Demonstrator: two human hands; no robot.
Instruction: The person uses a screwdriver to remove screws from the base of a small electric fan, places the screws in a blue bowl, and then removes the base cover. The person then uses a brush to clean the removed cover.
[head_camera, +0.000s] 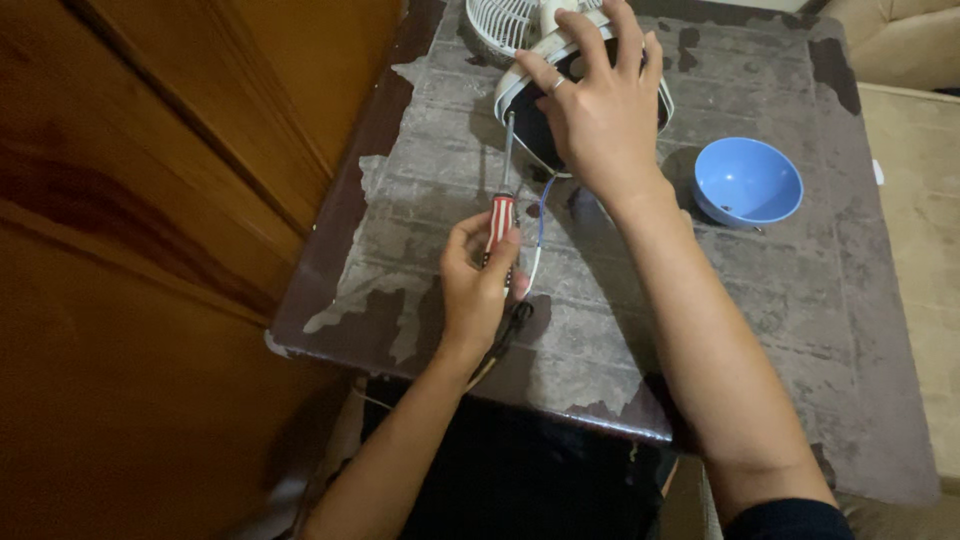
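My left hand (482, 280) grips a screwdriver (503, 190) with a red and white striped handle, its metal shaft pointing away from me toward a small white fan body (520, 95). My right hand (600, 105) is spread over the top of that fan body, fingers apart, pressing on it; a ring shows on one finger. A white fan grille (497, 20) lies just beyond, at the table's far edge. Thin blue and white wires (538, 225) run from the fan toward my left hand, and a black cord (508, 335) trails off the near edge.
A blue bowl (748, 182) stands to the right of the fan on the worn grey table (760, 330). Brown wooden panelling (150, 200) rises along the left. A beige cushion (915, 130) lies at the right.
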